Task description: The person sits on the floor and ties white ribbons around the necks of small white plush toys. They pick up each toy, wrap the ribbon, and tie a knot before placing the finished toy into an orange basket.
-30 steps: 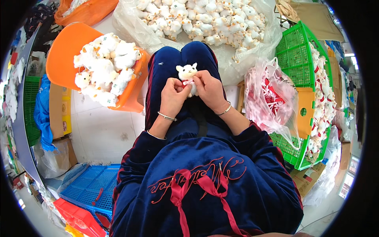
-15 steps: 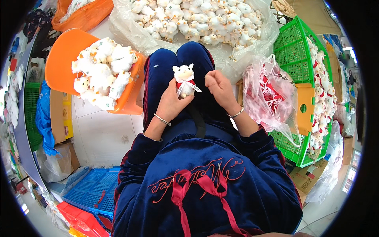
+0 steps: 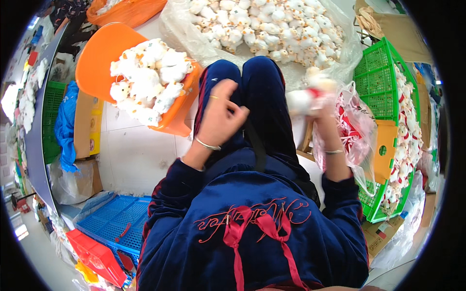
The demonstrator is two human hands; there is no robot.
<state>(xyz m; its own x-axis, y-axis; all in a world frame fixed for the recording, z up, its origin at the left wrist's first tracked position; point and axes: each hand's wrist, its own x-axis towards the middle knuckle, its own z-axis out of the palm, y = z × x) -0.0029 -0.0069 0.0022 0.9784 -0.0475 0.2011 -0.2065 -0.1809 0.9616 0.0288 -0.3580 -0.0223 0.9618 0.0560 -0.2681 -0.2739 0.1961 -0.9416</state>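
My right hand [image 3: 325, 115] is out to the right, closed on a small white plush toy [image 3: 302, 101] with a red band. Both are smeared by motion, and the toy lies tilted toward my knee. Just beyond them is a clear plastic bag [image 3: 360, 109] of red and white pieces. Over my left thigh hovers my left hand [image 3: 219, 116], empty, its fingers bent and apart. An orange chair [image 3: 99, 60] at the left bears a heap of white plush toys [image 3: 145, 80].
A large clear plastic sheet [image 3: 177, 36] holds a big pile of white plush toys [image 3: 276, 29] beyond my knees. At the right stands a green crate [image 3: 374, 72] with toys in red behind it. Blue [image 3: 114, 223] and red [image 3: 94, 254] crates sit lower left.
The plush toy passed from my left hand to my right, which carried it rightward toward the plastic bag. My left hand let go and stayed above my lap. The whole view shifted slightly.
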